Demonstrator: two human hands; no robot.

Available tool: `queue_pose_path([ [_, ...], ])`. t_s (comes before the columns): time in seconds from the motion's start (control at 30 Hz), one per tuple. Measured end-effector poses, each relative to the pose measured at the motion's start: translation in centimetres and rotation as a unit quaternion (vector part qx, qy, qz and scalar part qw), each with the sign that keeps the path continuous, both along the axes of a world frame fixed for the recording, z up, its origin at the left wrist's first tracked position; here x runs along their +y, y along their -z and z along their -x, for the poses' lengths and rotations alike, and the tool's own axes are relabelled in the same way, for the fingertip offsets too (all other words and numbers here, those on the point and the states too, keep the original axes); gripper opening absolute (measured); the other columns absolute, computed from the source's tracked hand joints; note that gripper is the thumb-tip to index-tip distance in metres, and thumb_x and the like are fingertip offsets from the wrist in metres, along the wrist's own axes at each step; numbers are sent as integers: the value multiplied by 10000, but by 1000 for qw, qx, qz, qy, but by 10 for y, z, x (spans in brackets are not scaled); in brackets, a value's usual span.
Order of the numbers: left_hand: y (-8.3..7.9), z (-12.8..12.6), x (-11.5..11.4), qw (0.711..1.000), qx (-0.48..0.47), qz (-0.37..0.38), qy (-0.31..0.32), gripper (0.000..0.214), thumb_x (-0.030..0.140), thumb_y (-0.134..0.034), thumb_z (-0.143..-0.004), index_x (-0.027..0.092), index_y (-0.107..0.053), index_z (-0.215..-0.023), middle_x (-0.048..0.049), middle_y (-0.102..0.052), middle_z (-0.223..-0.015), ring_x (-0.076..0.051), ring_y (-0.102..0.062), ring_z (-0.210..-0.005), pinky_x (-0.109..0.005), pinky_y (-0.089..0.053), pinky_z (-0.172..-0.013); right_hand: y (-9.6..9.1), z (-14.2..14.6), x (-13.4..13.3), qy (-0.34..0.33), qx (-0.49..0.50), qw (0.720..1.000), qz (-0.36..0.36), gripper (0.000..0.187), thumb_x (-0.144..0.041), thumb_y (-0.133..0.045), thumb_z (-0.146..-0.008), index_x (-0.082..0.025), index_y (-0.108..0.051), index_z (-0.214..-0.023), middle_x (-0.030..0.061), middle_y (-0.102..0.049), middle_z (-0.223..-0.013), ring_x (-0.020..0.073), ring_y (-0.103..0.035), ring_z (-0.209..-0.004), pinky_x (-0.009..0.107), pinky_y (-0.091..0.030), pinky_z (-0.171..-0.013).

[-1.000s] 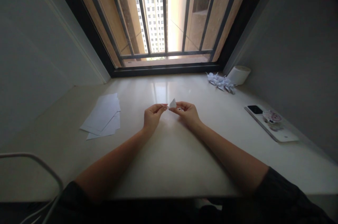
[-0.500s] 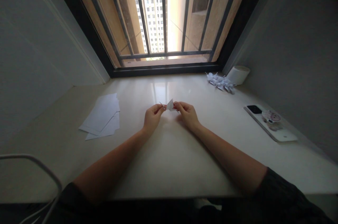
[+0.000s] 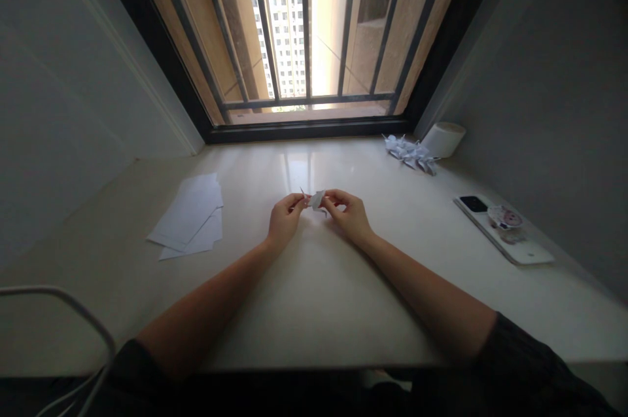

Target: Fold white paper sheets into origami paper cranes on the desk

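Between my two hands, just above the white sill, is a small folded paper crane (image 3: 317, 199) with thin points sticking out. My left hand (image 3: 283, 217) pinches its left end with thumb and fingertips. From the other side, my right hand (image 3: 350, 213) has its thumb and fingers closed on the crane near a raised flap. Fingertips cover parts of the folds, so their exact shape is hard to make out.
Loose white paper sheets (image 3: 189, 214) lie overlapped on the left. At the back right, a heap of folded paper pieces (image 3: 411, 152) rests by a white cylinder (image 3: 443, 140). A phone (image 3: 527, 245) lies right; a cable (image 3: 63, 296) loops at front left. The barred window (image 3: 304, 132) stands behind.
The crane has turned a little between my fingers, its upright flap now tilting lower and rightward. My right fingers have shifted from its right end up to the flap. My left hand has barely moved.
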State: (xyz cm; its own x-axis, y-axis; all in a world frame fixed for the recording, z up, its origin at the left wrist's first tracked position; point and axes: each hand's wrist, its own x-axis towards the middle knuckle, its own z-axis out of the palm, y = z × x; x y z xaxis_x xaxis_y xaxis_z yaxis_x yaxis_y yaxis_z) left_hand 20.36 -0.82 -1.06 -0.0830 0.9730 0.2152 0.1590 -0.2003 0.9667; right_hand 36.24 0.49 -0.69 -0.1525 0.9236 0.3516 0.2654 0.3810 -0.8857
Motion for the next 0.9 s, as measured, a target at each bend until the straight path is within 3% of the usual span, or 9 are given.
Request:
queue_pose_path([
  [0.2, 2, 0, 0, 1000, 5, 12, -18, 279, 348, -595, -773, 195, -664, -996, -58, -699, -929, -185, -635, -873, -271, -456, -735, -2, 0, -3, 8, -38, 999, -24, 211, -334, -533, -807, -206, -691, -757, 15, -704, -746, 156, -608, -677, 281, -467, -685],
  [0.37, 4, -1, -1, 999, 40, 6, 13, 328, 407, -619, -757, 198, -680, -1002, -73, -698, -981, -201, -633, -908, -293, -466, -778, -5, 0, -5, 100, -95, 983, -121, 150, -314, -586, -783, -213, -694, -756, 36, -698, -780, 195, -590, -749, 323, -454, -718],
  [0.5, -1, -3, -6, 998, 60, 12, 30, 357, 413, -671, -703, 212, -697, -996, -57, -701, -995, -222, -632, -916, -283, -477, -743, -5, 0, -6, 90, -152, 968, -178, 157, -314, -587, -801, -240, -725, -817, 47, -704, -821, 211, -565, -807, 346, -447, -744],
  [0.67, -7, -4, -11, 995, 93, 15, 17, 344, 426, -662, -700, 217, -708, -970, 9, -712, -776, -203, -641, -741, -263, -474, -665, -4, 1, -7, 46, -161, 967, -192, 156, -320, -597, -800, -267, -730, -864, 34, -703, -828, 206, -551, -813, 353, -447, -766],
  [0.9, -7, -6, -12, 997, 78, -17, -11, 313, 458, -550, -790, 232, -714, -931, -17, -723, -853, -242, -638, -898, -313, -474, -772, -4, 4, -9, 52, -81, 983, -153, 142, -308, -602, -796, -261, -729, -840, 38, -703, -819, 194, -579, -787, 340, -459, -753],
])
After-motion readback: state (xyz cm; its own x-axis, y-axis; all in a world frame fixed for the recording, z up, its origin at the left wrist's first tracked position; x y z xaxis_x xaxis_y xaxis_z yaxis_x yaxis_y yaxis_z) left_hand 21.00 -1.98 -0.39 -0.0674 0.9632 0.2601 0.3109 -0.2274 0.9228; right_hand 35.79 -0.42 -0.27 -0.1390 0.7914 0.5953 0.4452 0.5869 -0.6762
